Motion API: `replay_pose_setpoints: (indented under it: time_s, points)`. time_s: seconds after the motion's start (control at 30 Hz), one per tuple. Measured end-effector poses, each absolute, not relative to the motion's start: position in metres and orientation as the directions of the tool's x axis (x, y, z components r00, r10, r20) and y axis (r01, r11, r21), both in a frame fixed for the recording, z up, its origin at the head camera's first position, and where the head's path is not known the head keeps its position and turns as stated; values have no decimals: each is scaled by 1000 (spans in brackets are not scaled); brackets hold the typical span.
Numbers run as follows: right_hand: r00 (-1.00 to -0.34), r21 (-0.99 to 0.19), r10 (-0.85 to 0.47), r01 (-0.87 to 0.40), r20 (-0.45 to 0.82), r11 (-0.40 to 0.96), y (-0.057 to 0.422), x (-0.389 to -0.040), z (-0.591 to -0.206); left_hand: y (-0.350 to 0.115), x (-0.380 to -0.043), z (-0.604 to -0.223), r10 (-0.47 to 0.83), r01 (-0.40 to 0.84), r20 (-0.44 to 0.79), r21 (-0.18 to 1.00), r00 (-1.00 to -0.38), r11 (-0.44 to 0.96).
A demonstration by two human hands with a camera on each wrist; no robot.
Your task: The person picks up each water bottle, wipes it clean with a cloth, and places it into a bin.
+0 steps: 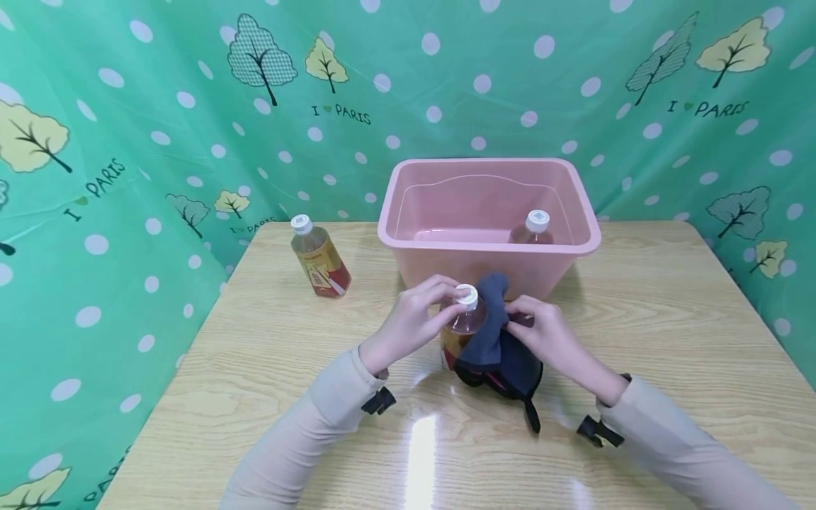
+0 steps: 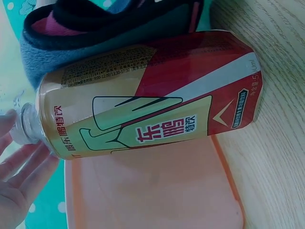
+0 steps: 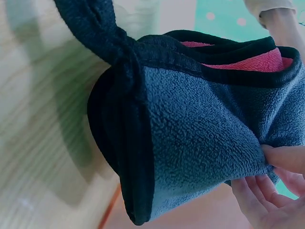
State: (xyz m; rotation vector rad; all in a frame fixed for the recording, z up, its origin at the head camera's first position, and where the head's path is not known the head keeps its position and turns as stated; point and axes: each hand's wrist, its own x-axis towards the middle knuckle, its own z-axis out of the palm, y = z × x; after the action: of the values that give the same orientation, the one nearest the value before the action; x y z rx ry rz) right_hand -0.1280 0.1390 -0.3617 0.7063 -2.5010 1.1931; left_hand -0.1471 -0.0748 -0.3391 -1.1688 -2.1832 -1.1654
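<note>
My left hand (image 1: 413,320) pinches the white cap of a drink bottle (image 2: 162,102) with a yellow and red label, which stands upright on the table. Beside it, my right hand (image 1: 547,331) grips a dark grey-blue cloth (image 3: 195,133) between thumb and fingers. Black edging and a pink inner side show on the cloth, and a black loop (image 3: 95,26) hangs from its corner. In the head view the cloth leans against the bottle's right side and hides part of it.
Behind both hands stands a pink plastic bin (image 1: 408,262), with another white-capped bottle (image 1: 537,223) inside. A third bottle (image 1: 323,262) stands at the back left of the wooden table (image 1: 255,368). A green patterned curtain (image 1: 414,85) hangs behind the table and along its sides.
</note>
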Motion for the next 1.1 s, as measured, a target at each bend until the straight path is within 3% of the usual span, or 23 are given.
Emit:
replay_pose_setpoints:
  time_s: [0.33,1.1]
  points:
    - [-862,-658,-316,-507,396,557,140,-129,-359,-75,-148,-339,492,830,670,475,-556,292]
    - [-898,-657,-342,-436,275,615,139,-134,-393,-74,-148,-339,495,825,661,480,-564,299]
